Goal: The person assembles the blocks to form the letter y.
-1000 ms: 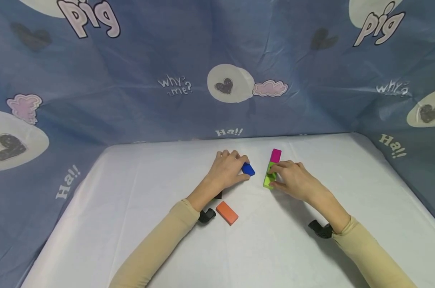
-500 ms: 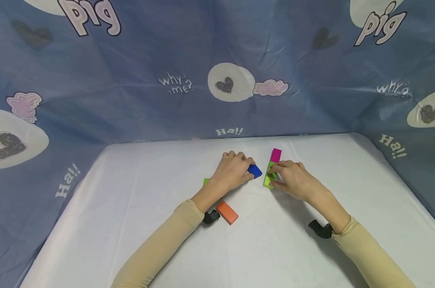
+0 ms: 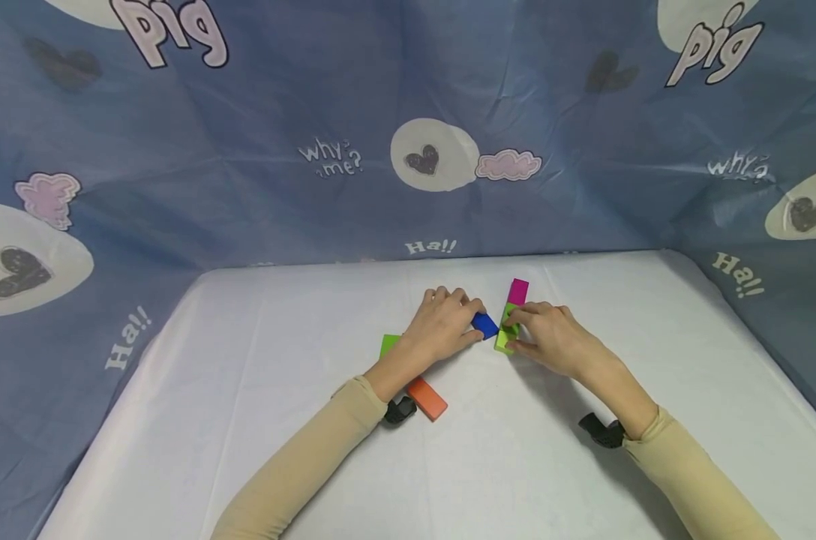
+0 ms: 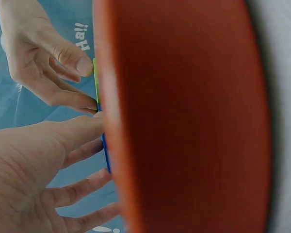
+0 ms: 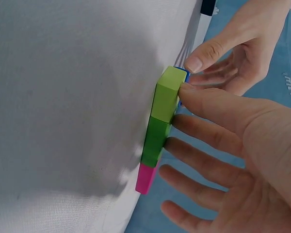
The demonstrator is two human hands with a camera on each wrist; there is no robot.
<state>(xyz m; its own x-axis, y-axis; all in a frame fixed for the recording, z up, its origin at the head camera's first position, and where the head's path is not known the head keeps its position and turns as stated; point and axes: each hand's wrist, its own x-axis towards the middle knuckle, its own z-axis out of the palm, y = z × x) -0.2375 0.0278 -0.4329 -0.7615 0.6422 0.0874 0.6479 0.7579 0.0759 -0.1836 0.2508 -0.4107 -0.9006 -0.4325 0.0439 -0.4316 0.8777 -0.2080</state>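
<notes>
In the head view, my left hand [image 3: 442, 324] pinches a blue block [image 3: 485, 325] between thumb and fingers. One corner of that block meets the side of a row of blocks lying end to end. The row runs from a magenta block [image 3: 518, 291] at the far end, through a green block [image 5: 156, 141], to a light green block [image 5: 167, 97] nearest me. My right hand [image 3: 555, 337] holds the light green block, its thumb at the near edge and fingertips along the side. From the right wrist, the blue block shows only as a thin edge behind the light green one.
An orange block [image 3: 428, 399] lies beside my left wrist and looms large in the left wrist view. Another green block [image 3: 390, 344] is partly hidden behind that wrist. A white cloth [image 3: 300, 315] covers the table, with a printed blue curtain [image 3: 280, 202] behind it.
My left hand has moved to the right with the blue block, up against the row. The green block behind the left wrist has come into view. The right hand stays in place.
</notes>
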